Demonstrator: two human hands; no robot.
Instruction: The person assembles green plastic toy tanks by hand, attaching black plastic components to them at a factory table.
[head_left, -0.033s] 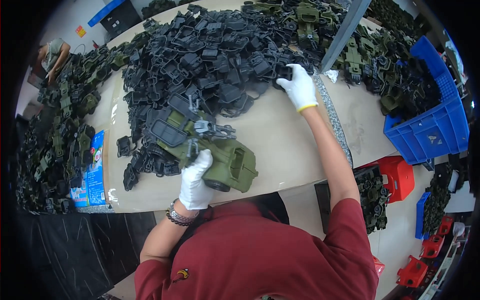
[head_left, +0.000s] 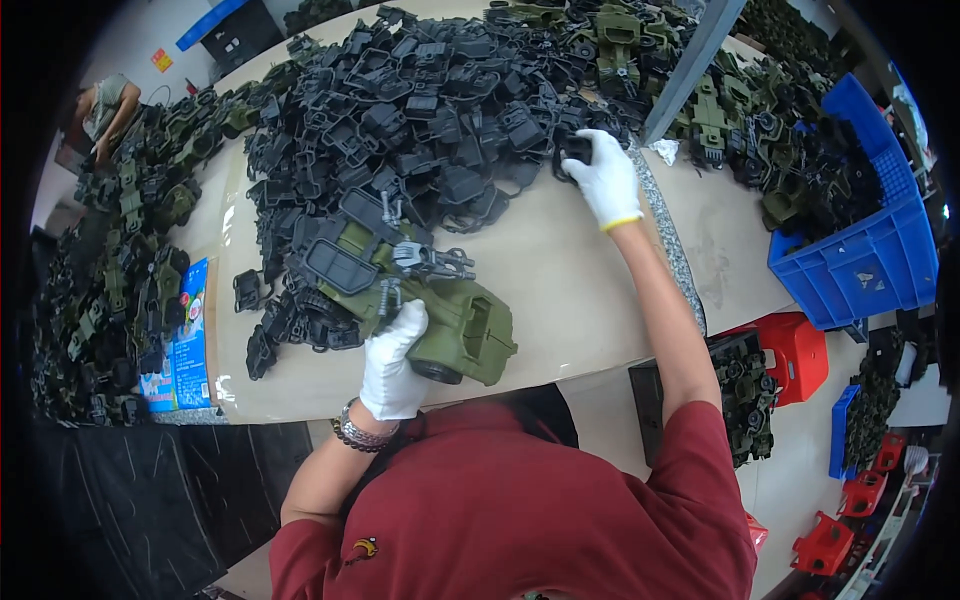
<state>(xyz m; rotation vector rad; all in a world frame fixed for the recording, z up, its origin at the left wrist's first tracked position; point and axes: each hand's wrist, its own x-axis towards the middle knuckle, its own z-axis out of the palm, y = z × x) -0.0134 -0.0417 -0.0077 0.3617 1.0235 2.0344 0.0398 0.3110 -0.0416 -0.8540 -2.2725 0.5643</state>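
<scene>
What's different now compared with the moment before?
The right hand has shifted slightly back toward the person and rightward, with a black plastic part in its grasp; I can't tell whether it was already gripped before. The left hand still holds the green toy truck, and the pile of dark parts looks unchanged.

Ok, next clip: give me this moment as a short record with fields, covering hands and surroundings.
Left hand: white-gloved, gripping a green toy vehicle
Right hand: white-gloved, holding a black part, exact shape unclear
Pile: dark plastic parts, heaped on the table
Right side: blue crate
Upper left: another person
</scene>
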